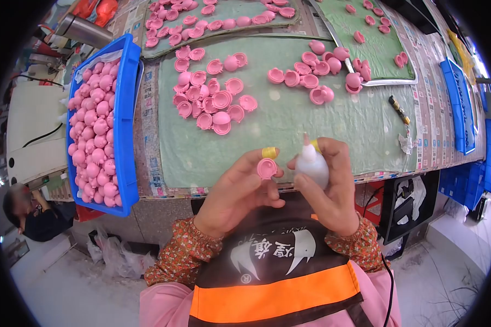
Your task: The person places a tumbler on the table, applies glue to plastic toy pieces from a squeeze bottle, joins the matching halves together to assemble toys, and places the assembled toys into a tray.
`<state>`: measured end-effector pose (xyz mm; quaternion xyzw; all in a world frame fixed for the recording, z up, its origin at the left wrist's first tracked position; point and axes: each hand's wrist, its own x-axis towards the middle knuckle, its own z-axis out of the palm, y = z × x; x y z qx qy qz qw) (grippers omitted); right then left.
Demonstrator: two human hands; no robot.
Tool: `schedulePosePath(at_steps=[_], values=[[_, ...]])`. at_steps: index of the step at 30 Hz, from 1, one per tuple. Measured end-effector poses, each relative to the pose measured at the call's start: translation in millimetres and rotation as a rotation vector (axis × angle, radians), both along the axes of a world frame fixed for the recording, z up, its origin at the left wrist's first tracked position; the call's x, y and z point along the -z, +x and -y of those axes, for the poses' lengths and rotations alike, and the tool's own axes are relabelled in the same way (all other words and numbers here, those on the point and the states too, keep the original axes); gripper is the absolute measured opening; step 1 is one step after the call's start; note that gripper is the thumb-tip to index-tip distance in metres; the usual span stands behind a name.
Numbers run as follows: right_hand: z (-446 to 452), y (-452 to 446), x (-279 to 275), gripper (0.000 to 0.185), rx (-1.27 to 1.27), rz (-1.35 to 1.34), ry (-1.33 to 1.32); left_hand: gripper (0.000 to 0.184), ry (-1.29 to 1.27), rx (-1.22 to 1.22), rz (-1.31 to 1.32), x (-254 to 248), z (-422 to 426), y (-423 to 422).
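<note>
Between the thumb and fingers of my left hand (234, 188) is a small pink plastic half-shell (267, 169), its hollow side facing up toward me. My right hand (333, 185) grips a white squeeze bottle (312, 168) with a narrow nozzle pointing away from me. The bottle is close to the half-shell but apart from it. Yellow tape wraps a fingertip on each hand. Beyond my hands, loose pink half-shells (222, 100) lie in a cluster on the green mat (267, 128). A second group of pink shells (309, 80) lies farther right.
At the left stands a blue crate (126, 125) heaped with pink balls (95, 131). More pink pieces lie on a far board (223, 34) and a green tray (360, 49). A black-and-gold tool (399, 110) rests at right, near a blue bin (457, 106). Another person (38, 215) is at far left.
</note>
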<state>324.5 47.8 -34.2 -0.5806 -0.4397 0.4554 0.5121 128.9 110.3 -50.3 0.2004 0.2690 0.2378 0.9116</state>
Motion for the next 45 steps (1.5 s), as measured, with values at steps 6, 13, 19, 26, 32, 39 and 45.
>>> schedulePosePath(at_steps=[6,13,19,26,32,39,45], values=[[19.5,15.3,-8.4,0.049,-0.204,0.182,0.081,0.049,-0.072,-0.063,0.087,-2.5,-4.8,-9.5],[14.6,10.2,-12.9,0.049,-0.262,0.365,0.351,0.059,0.018,-0.071,0.059,2.0,-0.6,-10.5],[8.4,7.0,-15.6,0.045,-0.247,0.446,0.486,0.056,0.061,-0.077,0.013,3.7,2.1,-13.1],[9.4,4.4,-12.1,0.040,-0.246,0.449,0.508,0.053,0.077,-0.071,-0.010,5.0,4.0,-13.3],[8.9,3.5,-12.7,0.037,-0.245,0.446,0.491,0.051,0.074,-0.069,-0.028,4.1,5.2,-12.0],[9.6,3.9,-11.7,0.037,-0.234,0.474,0.498,0.049,0.076,-0.054,-0.047,3.5,6.5,-12.0],[11.0,4.0,-9.3,0.037,-0.219,0.456,0.486,0.051,0.047,-0.048,-0.055,2.5,7.9,-12.7]])
